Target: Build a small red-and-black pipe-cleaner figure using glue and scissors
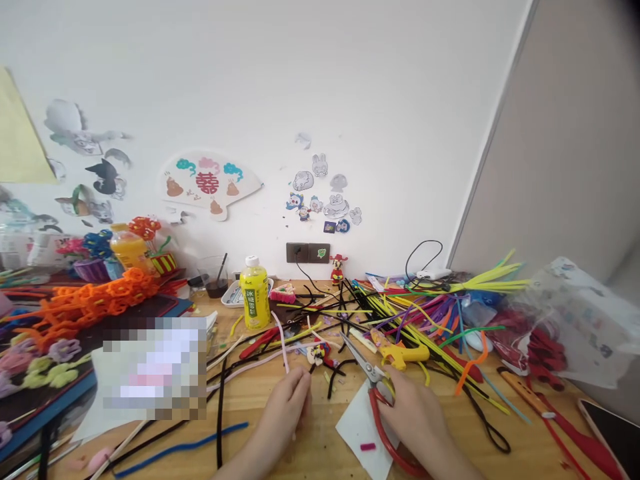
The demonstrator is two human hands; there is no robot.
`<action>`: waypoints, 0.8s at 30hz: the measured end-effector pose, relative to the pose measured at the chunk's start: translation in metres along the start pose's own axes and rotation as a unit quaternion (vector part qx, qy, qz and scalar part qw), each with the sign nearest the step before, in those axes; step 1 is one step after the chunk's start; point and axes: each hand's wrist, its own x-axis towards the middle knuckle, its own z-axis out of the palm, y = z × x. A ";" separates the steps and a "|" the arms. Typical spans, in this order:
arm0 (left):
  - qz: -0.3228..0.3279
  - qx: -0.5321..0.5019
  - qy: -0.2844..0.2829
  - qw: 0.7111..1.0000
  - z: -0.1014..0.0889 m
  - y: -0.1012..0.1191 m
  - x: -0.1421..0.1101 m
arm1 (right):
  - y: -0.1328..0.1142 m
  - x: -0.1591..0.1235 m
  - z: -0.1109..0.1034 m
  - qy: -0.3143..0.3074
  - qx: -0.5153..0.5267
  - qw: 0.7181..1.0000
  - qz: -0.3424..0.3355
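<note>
My left hand [286, 405] is closed in a pinch above the front of the wooden table. A pale pink pipe cleaner [282, 339] rises from its fingertips; a short dark strand also shows there, and I cannot tell whether it is held. My right hand [413, 410] grips red-handled scissors [361, 359], blades pointing up and left, away from me. Beneath the scissors lies a white paper square [353, 421] with a small magenta piece [368, 447] on it. Just beyond my hands sits a small black, white and red figure [316, 355], partly hidden.
A yellow drink bottle [256, 293] stands beyond my left hand. A yellow glue gun [403, 352] lies among heaped pipe cleaners [400, 310] at right. Orange fuzzy flowers [100, 300] crowd the left. A phone [613, 433] lies at the right edge, near a plastic bag [585, 320].
</note>
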 end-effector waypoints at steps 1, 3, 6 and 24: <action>0.010 0.000 0.024 1.000 -0.001 -0.001 0.001 | -0.001 -0.001 0.000 -0.002 0.002 1.000 -0.004; 0.036 0.023 0.057 0.997 -0.005 -0.002 0.003 | -0.003 -0.004 -0.001 -0.001 0.003 1.000 -0.024; 0.062 0.136 0.064 0.987 -0.013 -0.002 0.008 | -0.004 -0.004 -0.010 0.015 0.006 0.998 -0.068; 0.192 0.536 -0.011 0.822 0.010 0.025 0.065 | 0.057 0.066 -0.012 0.104 0.032 0.983 -0.146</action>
